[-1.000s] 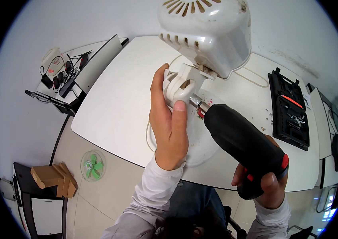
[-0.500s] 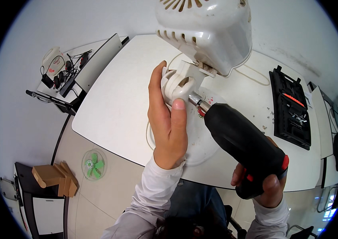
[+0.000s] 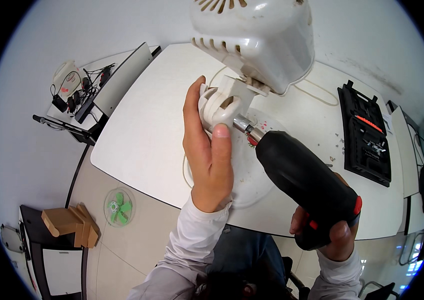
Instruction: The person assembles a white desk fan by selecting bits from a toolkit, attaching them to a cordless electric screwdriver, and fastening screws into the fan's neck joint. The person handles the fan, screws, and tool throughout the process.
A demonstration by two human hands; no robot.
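Observation:
A white fan's motor housing point(image 3: 272, 42) tilts at the top of the view, slotted along its side. Below it, my left hand point(image 3: 209, 150) wraps round the white neck joint point(image 3: 218, 107), thumb pressed on its near side. My right hand point(image 3: 334, 235) grips a black and red cordless screwdriver point(image 3: 302, 172) by its handle. The driver's metal tip meets the joint's right side; the screw there is hidden. The fan's round white base point(image 3: 254, 185) rests on the table under both hands, partly covered by the driver.
An open black tool case point(image 3: 367, 137) lies on the white table point(image 3: 142, 135) at the right, small screws scattered beside it. A green fan blade in a clear guard point(image 3: 119, 206) sits on the floor at left, near cardboard boxes point(image 3: 72, 225). Cables point(image 3: 89, 85) clutter a back-left desk.
The motor housing and neck joint have shifted slightly left, my left hand moving with them. The driver's tip follows slightly left; my right hand stays nearly in place.

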